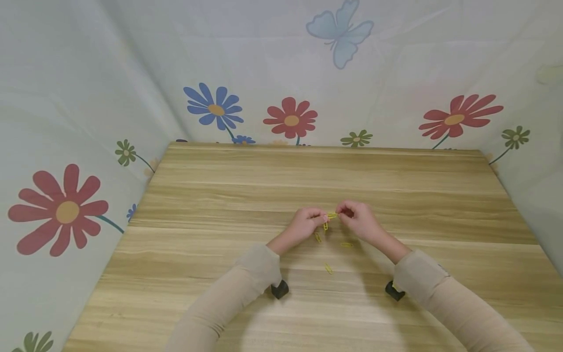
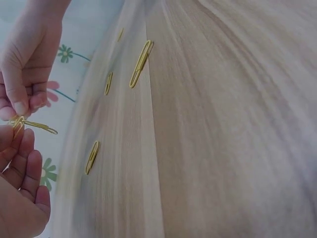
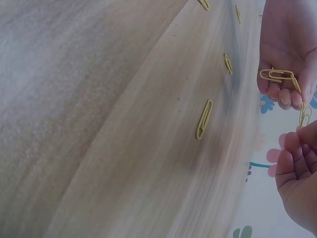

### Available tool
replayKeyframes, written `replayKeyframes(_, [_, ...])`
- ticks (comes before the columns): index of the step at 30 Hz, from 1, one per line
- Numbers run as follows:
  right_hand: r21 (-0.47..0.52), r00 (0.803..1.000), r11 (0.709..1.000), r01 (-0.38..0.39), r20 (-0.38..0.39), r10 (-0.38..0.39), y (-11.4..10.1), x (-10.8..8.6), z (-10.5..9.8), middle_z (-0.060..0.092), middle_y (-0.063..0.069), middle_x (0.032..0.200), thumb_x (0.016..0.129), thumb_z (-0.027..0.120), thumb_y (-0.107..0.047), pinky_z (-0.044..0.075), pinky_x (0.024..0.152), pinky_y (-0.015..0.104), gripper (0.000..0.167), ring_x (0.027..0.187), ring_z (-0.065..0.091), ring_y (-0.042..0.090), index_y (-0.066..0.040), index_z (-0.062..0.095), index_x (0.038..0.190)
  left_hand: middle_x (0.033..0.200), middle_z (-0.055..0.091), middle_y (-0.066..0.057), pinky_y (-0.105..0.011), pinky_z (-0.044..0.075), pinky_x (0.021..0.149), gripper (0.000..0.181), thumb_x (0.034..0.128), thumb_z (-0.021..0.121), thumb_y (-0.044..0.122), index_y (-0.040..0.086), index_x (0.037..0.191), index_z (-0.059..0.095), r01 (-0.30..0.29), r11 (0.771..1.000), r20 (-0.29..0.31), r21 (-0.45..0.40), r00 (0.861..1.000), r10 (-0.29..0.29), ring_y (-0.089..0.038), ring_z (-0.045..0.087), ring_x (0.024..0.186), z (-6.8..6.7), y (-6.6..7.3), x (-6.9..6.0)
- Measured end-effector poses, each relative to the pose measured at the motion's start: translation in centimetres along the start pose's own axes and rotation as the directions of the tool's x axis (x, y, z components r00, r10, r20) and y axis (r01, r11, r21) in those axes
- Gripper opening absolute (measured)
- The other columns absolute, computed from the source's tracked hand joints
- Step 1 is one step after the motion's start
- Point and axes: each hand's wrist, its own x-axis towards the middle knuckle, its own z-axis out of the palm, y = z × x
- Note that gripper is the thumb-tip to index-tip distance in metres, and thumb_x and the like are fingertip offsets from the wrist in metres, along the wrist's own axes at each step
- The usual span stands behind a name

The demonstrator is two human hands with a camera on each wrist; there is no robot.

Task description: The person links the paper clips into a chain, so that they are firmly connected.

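In the head view, my left hand [image 1: 303, 225] and right hand [image 1: 358, 220] meet over the table, both pinching small linked yellow paperclips [image 1: 332, 215]. A hanging paperclip [image 1: 325, 226] dangles below the left fingers; the right wrist view shows this dangling clip [image 3: 277, 75] in front of the left hand [image 3: 287, 44]. The right hand [image 3: 299, 183] pinches the end of another clip [image 3: 305, 115] at its fingertips. In the left wrist view, thumb and finger of the left hand [image 2: 22, 188] hold the clips [image 2: 19, 122] against the fingertips of the right hand [image 2: 32, 64].
Several loose yellow paperclips lie on the wooden table [image 1: 198, 195], among them one close below the left hand [image 1: 318, 237], one below the right [image 1: 346, 245] and one nearer me [image 1: 328, 268]. A flowered white curtain [image 1: 264, 58] stands behind and beside the table.
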Motion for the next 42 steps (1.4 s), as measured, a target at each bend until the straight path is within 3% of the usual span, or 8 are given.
replayKeyframes(4, [-0.021, 1.0, 1.0, 0.01, -0.006, -0.01, -0.2, -0.01, -0.01, 0.063, 0.014, 0.081, 0.08, 0.057, 0.004, 0.045, 0.061, 0.023, 0.006, 0.069, 0.053, 0.015, 0.002, 0.061, 0.084, 0.091, 0.063, -0.018, -0.017, 0.038, 0.066, 0.023, 0.0886, 0.049, 0.01, -0.009, 0.093, 0.062, 0.004, 1.0, -0.001, -0.011, 1.0, -0.004, -0.028, 0.053, 0.085, -0.01, -0.11, 0.05])
replayKeyframes(10, [-0.043, 0.999, 0.999, 0.028, -0.022, -0.029, -0.41, 0.01, 0.12, 0.063, 0.014, 0.08, 0.08, 0.056, 0.004, 0.045, 0.061, 0.024, 0.007, 0.069, 0.052, 0.015, 0.002, 0.061, 0.084, 0.083, 0.059, -0.016, -0.017, 0.035, 0.058, 0.024, 0.0887, 0.049, 0.01, -0.01, 0.094, 0.061, 0.002, 0.999, 0.004, -0.042, 1.0, -0.001, -0.037, 0.049, 0.078, -0.03, -0.44, 0.16])
replayKeyframes(18, [-0.08, 0.995, 0.994, 0.081, -0.053, -0.085, -0.37, -0.04, 0.34, 0.061, 0.011, 0.077, 0.078, 0.056, 0.007, 0.044, 0.06, 0.023, 0.007, 0.067, 0.051, 0.014, 0.002, 0.06, 0.081, 0.074, 0.052, -0.017, -0.018, 0.033, 0.051, 0.025, 0.0888, 0.049, 0.011, -0.011, 0.094, 0.06, 0.039, 0.996, 0.018, -0.076, 0.999, -0.037, -0.009, 0.038, 0.056, -0.03, -0.68, 0.37])
replayKeyframes(23, [-0.085, 0.988, 0.989, 0.124, -0.077, -0.131, -0.33, -0.09, 0.37, 0.061, 0.01, 0.074, 0.077, 0.055, 0.008, 0.044, 0.057, 0.022, 0.008, 0.066, 0.05, 0.013, 0.002, 0.06, 0.08, 0.083, 0.059, -0.014, -0.031, 0.044, 0.071, 0.024, 0.0882, 0.05, 0.01, -0.01, 0.094, 0.06, 0.046, 0.994, 0.009, -0.095, 0.999, -0.045, -0.027, 0.051, 0.078, 0.05, -0.65, 0.42])
replayKeyframes(28, [-0.1, 0.979, 0.981, 0.165, -0.101, -0.175, -0.23, -0.13, 0.41, 0.06, 0.01, 0.072, 0.076, 0.055, 0.008, 0.044, 0.056, 0.021, 0.007, 0.064, 0.05, 0.012, 0.002, 0.06, 0.078, 0.096, 0.059, -0.024, -0.048, 0.039, 0.088, 0.024, 0.088, 0.049, 0.009, -0.012, 0.095, 0.059, 0.059, 0.989, 0.02, -0.139, 0.998, -0.056, -0.039, 0.05, 0.095, 0.05, -0.67, 0.5])
replayKeyframes(33, [-0.096, 0.975, 0.978, 0.183, -0.106, -0.193, -0.04, -0.13, 0.36, 0.06, 0.011, 0.073, 0.077, 0.054, 0.007, 0.045, 0.056, 0.021, 0.007, 0.065, 0.051, 0.013, 0.003, 0.06, 0.078, 0.097, 0.059, -0.024, -0.046, 0.04, 0.088, 0.024, 0.088, 0.049, 0.008, -0.012, 0.095, 0.058, 0.061, 0.987, 0.025, -0.151, 0.998, -0.058, -0.03, 0.052, 0.09, -0.03, -0.71, 0.6])
replayKeyframes(39, [-0.077, 0.976, 0.983, 0.167, -0.127, -0.175, 0.53, -0.25, 0.02, 0.062, 0.014, 0.073, 0.077, 0.054, 0.01, 0.045, 0.056, 0.02, 0.008, 0.065, 0.052, 0.013, 0.005, 0.06, 0.078, 0.099, 0.061, -0.021, -0.032, 0.042, 0.085, 0.022, 0.0872, 0.049, 0.008, -0.011, 0.091, 0.06, 0.038, 0.99, -0.024, -0.139, 0.999, -0.041, -0.012, 0.053, 0.085, -0.31, -0.49, 0.58])
replayKeyframes(42, [-0.078, 0.977, 0.984, 0.163, -0.126, -0.172, 0.5, -0.25, -0.16, 0.062, 0.012, 0.073, 0.077, 0.055, 0.009, 0.045, 0.056, 0.021, 0.007, 0.064, 0.053, 0.014, 0.005, 0.061, 0.079, 0.1, 0.061, -0.022, -0.029, 0.041, 0.085, 0.022, 0.0872, 0.049, 0.008, -0.011, 0.092, 0.06, 0.033, 0.992, -0.028, -0.125, 0.999, -0.037, -0.01, 0.053, 0.086, -0.45, -0.35, 0.54])
